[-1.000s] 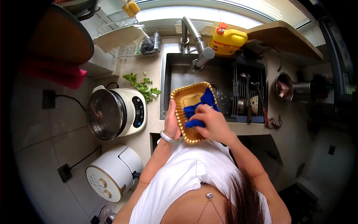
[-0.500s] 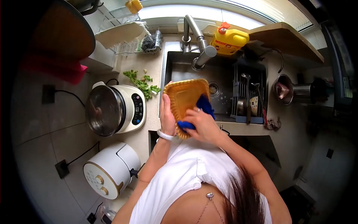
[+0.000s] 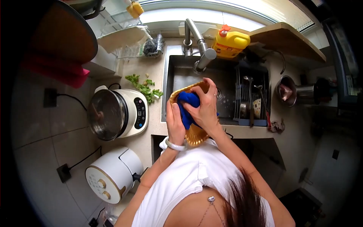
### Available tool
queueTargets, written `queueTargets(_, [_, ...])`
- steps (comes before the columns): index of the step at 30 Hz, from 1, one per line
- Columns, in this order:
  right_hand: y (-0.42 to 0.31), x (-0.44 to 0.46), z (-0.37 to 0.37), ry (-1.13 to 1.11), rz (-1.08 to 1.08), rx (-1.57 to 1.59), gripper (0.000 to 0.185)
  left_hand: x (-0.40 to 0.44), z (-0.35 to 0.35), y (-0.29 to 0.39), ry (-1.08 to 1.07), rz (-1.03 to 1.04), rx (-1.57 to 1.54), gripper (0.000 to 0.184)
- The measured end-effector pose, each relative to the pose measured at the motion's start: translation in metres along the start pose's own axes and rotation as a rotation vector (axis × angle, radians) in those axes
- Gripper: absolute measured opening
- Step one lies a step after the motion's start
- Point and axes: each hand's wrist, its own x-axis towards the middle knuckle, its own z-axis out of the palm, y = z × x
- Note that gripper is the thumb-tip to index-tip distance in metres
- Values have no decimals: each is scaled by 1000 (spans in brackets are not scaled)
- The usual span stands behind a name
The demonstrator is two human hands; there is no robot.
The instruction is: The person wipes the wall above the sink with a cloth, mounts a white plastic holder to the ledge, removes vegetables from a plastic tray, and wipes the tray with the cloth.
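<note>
A person in a white shirt (image 3: 185,170), seen from their own head, stands at a kitchen tabletop (image 3: 155,113). At the lower left, near the body, is a white fryer (image 3: 130,162) with two gold knobs.

In front of the chest, both hands hold a gold tray (image 3: 196,137) with a fluted edge, above the near edge of the sink (image 3: 181,77). The left hand (image 3: 176,123), with a pale bangle (image 3: 176,145) at its wrist, has its grip closed on the tray's left side. The right hand (image 3: 206,108) reaches across the tray; its grip is partly curled, thumb and fingers closed on a bunched blue cloth (image 3: 188,100) that lies against the tray's inside, while some fingers reach its far rim.

Left of the sink is a cream cooker (image 3: 138,113) with a clear lid, and just beyond it, leafy greens (image 3: 145,89). In the sink's right part is a rack (image 3: 251,122) with utensils; right of the sink, a metal pot (image 3: 285,90) shows pinkish contents. Behind the sink rise a tap (image 3: 196,32) and a yellow jug (image 3: 232,43), with a window (image 3: 242,11) farthest away.
</note>
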Motion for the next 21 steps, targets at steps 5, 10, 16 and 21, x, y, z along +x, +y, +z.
queueTargets(5, [33, 7, 10, 87, 85, 152, 41, -10, 6, 0, 0, 11, 31, 44])
queueTargets(10, [20, -6, 2, -161, 104, 197, 33, -7, 4, 1, 1, 41, 78, 47])
queueTargets(16, [17, 3, 16, 49, 63, 226, 29, -1, 1, 1, 10, 2, -169, 45])
queueTargets(21, [28, 23, 0, 101, 79, 235, 23, 1, -8, 4, -9, -122, -348, 42])
